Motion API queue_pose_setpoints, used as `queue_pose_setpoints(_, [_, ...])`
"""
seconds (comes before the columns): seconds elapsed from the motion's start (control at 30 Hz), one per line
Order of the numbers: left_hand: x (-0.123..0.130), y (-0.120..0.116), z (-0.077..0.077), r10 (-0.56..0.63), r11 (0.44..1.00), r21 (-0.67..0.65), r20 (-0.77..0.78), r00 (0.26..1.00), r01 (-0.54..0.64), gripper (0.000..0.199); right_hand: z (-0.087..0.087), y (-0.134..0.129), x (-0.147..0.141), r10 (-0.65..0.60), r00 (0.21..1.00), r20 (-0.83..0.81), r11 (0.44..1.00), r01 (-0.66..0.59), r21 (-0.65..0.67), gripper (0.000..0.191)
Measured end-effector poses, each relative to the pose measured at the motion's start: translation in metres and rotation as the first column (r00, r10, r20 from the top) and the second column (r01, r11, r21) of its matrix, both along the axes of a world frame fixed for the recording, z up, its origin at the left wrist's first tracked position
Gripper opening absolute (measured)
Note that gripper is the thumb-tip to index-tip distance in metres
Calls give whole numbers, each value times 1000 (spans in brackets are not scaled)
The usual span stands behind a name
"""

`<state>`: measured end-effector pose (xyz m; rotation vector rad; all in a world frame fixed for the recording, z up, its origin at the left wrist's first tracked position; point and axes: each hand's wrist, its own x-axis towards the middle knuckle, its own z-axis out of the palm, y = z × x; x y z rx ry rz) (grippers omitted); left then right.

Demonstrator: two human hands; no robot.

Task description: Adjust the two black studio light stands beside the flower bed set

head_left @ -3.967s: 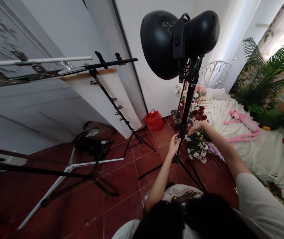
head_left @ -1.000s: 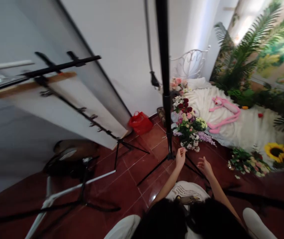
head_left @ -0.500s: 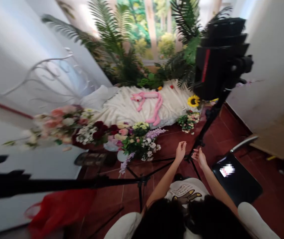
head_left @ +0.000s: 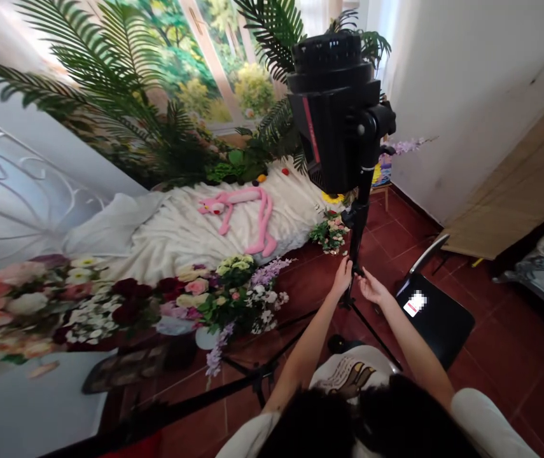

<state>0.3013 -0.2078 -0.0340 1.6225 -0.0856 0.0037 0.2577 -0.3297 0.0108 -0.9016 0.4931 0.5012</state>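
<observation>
A black studio light [head_left: 331, 121] stands upright on a black light stand [head_left: 358, 232]. My left hand [head_left: 342, 278] is closed against the left side of the stand's pole, low down, its fingertips partly hidden. My right hand [head_left: 371, 286] is at the other side, with curled fingers at a small dark knob [head_left: 359, 271] on the pole. The stand's legs spread over the red tiled floor below my hands.
A black chair [head_left: 448, 321] with a lit phone [head_left: 413, 304] is at my right. Flowers [head_left: 200, 289] line the front of a bed with a white fur cover [head_left: 167, 222] and a pink plush toy [head_left: 240, 197]. Another black stand [head_left: 181, 404] crosses the lower left.
My view has swung right, so the scene sits further left. Both hands, apart from the pole before, have come to it.
</observation>
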Motion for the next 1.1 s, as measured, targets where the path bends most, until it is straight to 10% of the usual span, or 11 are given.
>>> queue_pose_setpoints(0.1, [0, 1, -4, 3, 1000, 2, 14, 1000, -3, 48, 1, -3, -1, 21, 975, 222, 908, 74, -411, 23])
queue_pose_setpoints(0.2, [0, 3, -7, -18, 1000, 4, 33, 999, 18, 49, 14, -7, -2, 221, 870, 441, 631, 217, -745, 27])
queue_pose_setpoints(0.27, [0, 3, -8, -29, 1000, 1, 42, 999, 29, 50, 35, -6, 3, 294, 790, 538, 531, 333, -779, 34])
queue_pose_setpoints(0.43, [-2, 4, -3, -49, 999, -14, 33, 998, 50, 50, 122, 14, 38, 339, 513, 789, 519, 597, -612, 69])
queue_pose_setpoints(0.57, [-4, 5, 4, -71, 997, 19, -41, 997, 72, 53, 163, 28, 61, 397, 514, 760, 441, 619, -649, 58])
queue_pose_setpoints(0.67, [-3, 4, 9, -69, 997, -28, -83, 994, 67, 52, 154, 27, 61, 448, 554, 702, 383, 591, -710, 52])
queue_pose_setpoints(0.93, [2, 4, 8, -23, 981, -195, -184, 983, -13, 51, 57, 33, 33, 454, 784, 423, 166, 391, -905, 39])
queue_pose_setpoints(1.1, [1, 4, 5, -39, 976, -216, -205, 978, -6, 54, 45, 36, 34, 401, 760, 511, 229, 457, -859, 41])
